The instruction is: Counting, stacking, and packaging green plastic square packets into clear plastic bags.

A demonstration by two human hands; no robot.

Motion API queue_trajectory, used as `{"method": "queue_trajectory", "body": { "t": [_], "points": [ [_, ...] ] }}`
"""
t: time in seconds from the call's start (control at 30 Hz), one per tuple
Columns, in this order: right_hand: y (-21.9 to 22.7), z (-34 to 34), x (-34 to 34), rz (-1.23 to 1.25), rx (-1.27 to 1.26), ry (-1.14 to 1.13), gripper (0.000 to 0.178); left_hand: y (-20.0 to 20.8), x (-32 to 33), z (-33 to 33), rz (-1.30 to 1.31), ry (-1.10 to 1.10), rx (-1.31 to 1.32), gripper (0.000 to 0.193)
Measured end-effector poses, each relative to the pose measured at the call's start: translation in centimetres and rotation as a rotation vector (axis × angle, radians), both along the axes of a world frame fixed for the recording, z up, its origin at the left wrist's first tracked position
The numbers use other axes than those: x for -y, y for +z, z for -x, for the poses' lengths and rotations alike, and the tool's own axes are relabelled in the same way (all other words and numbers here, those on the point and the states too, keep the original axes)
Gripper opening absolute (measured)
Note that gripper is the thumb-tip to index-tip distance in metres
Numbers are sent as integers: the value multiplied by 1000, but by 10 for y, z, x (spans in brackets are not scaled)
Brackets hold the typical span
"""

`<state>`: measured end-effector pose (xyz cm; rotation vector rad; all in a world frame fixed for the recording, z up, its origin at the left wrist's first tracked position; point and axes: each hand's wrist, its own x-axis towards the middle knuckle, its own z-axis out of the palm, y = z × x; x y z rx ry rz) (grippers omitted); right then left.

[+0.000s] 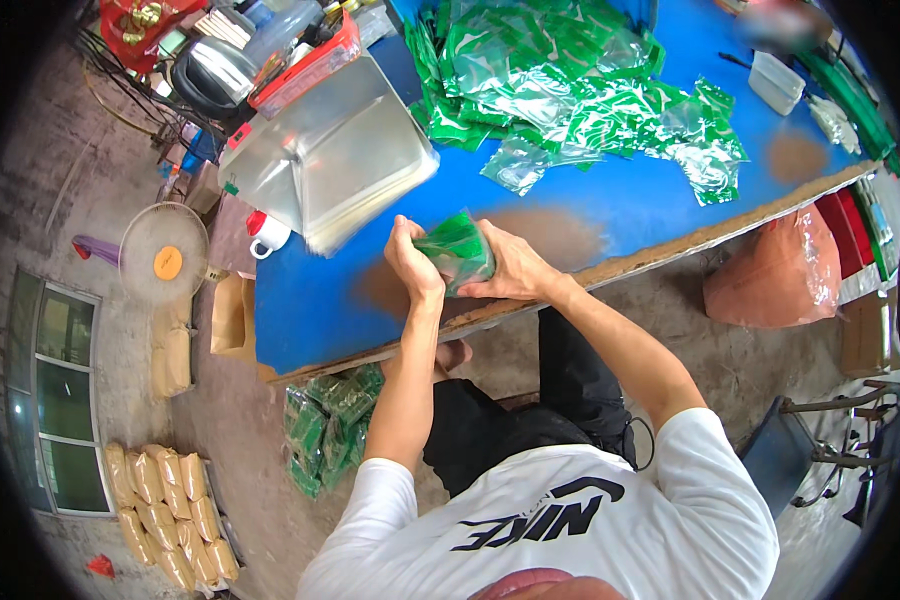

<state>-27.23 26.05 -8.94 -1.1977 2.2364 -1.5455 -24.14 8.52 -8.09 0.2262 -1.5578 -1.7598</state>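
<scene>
Just above the near edge of the blue table, a green and clear plastic packet (458, 250) is held between both hands. My left hand (413, 262) closes round its left side, with the thumb side up. On the right side my right hand (515, 265) grips it, fingers bent over it. What lies inside the packet cannot be made out. Beyond my hands a large heap of flat green and clear packets (530, 60) covers the far part of the table. Left of them rests a stack of clear plastic sheets or bags (350, 150).
The blue table (310, 320) has a worn wooden edge. A white and red mug (266, 234) and a kettle (213, 75) stand left. Filled green bags (332, 425) lie on the floor, a pink sack (775, 270) stands right, and a chair (785, 450) is lower right.
</scene>
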Motion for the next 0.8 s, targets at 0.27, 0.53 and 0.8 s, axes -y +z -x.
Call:
{"method": "queue_trajectory", "body": {
  "t": [0.27,0.53,0.8],
  "points": [
    [1,-2,-1,-19,114,-29,86,-9,12,-15,-106,-202,3,55],
    [-7,-14,15,637,557,-151,78,-17,-42,-44,-475,-598,95,58],
    [2,-15,0,612,697,-75,88,-15,-31,-58,-197,-525,81,65]
  ]
}}
